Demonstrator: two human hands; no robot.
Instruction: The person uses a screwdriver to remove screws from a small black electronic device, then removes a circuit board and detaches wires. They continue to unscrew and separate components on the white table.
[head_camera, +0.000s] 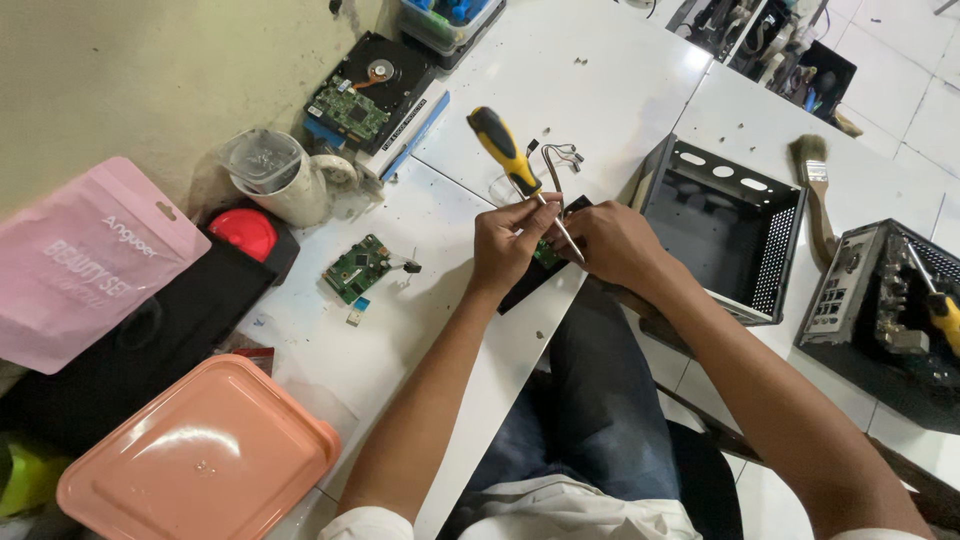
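Dark trousers (590, 400) filled the foreground below the table's near edge (500, 370). Over that edge, the left hand (510, 245) grasped a yellow-handled screwdriver (505, 155), its tip on a small circuit board (547, 255) that the right hand (615, 245) clenched.

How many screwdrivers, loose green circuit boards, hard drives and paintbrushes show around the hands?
Screwdrivers: 2, one yellow-and-black at the left hand and right hand, one on the computer case at the right edge.
Green circuit boards: 1 lying loose on the table.
Hard drives: 1.
Paintbrushes: 1.
Total: 5
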